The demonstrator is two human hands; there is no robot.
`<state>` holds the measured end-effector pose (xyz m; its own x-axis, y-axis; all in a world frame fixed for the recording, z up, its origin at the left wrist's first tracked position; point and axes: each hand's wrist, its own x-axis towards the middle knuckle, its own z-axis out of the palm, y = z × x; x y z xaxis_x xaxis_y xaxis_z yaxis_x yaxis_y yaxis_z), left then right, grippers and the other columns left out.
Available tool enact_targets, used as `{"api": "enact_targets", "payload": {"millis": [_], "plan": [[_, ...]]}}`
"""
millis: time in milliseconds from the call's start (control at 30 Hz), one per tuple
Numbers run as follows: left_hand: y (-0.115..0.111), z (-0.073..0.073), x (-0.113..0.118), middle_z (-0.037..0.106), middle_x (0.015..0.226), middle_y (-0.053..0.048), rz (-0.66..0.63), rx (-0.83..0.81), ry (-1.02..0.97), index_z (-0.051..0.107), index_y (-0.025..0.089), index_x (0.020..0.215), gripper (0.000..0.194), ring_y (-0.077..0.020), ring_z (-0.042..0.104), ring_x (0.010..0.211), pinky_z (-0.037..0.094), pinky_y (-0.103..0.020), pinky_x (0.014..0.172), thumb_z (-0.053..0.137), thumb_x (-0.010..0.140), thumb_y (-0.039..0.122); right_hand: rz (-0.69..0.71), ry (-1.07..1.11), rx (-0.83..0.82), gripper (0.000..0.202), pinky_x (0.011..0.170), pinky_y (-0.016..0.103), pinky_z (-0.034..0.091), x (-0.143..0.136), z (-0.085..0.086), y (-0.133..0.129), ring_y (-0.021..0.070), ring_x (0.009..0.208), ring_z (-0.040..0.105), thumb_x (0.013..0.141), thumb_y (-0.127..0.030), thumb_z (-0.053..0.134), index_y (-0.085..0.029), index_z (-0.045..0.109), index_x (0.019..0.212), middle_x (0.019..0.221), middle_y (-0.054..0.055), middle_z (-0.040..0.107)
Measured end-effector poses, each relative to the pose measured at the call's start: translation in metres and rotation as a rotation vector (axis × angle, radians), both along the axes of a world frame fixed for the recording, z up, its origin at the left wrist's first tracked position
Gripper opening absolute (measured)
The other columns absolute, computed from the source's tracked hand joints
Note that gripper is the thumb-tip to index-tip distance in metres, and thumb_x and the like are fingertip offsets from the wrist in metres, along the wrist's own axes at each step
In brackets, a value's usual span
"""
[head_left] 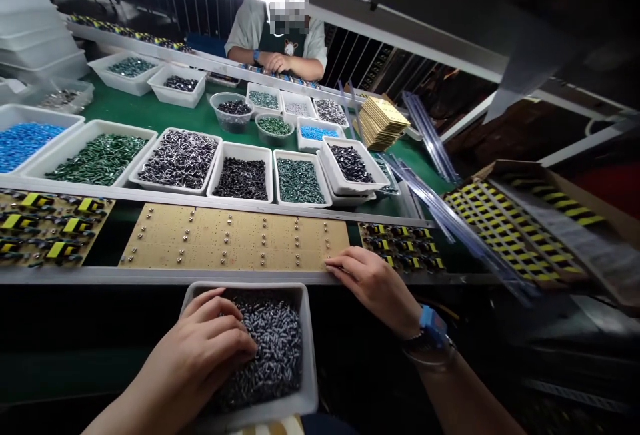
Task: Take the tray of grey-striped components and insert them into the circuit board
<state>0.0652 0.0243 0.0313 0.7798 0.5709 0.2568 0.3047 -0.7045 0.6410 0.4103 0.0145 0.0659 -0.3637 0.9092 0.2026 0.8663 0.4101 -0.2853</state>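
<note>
Grey parts tray [307, 328] under left hand [200, 355], right hand [373, 285] just beside.

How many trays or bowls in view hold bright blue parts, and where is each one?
2. One large white tray of blue parts sits at the far left edge of the green table. A smaller tray of blue parts sits mid-table, behind the tray of dark parts. Others may be hidden.

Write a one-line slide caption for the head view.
Left hand in tray of grey components; right hand rests on circuit board.
</note>
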Motion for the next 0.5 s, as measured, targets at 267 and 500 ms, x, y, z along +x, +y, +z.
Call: {"api": "enact_targets", "payload": {"millis": [267,500], "plan": [[-0.001,0.001,-0.002,0.071,0.105,0.000,0.000,-0.059,-0.065,0.063,0.027,0.109,0.014,-0.0194,0.057,0.102,0.044,-0.033,0.097,0.053,0.102,0.020,0.078,-0.102,0.069,0.020,0.087,0.039,0.054,-0.001,0.003,0.003,0.0220,0.094,0.065,0.106,-0.020,0.052,-0.014,0.071,0.109,0.102,0.010,0.070],[-0.001,0.001,-0.002,0.072,0.098,0.003,0.032,-0.066,-0.075,0.065,0.027,0.094,0.007,-0.0172,0.060,0.098,0.035,-0.039,0.112,0.062,0.099,0.025,0.104,-0.126,0.075,0.024,0.086,0.038,0.050,0.004,0.013,0.003,0.0215,0.092,0.065,0.106,-0.023,0.052,-0.018,0.071,0.120,0.102,0.009,0.072]]}}
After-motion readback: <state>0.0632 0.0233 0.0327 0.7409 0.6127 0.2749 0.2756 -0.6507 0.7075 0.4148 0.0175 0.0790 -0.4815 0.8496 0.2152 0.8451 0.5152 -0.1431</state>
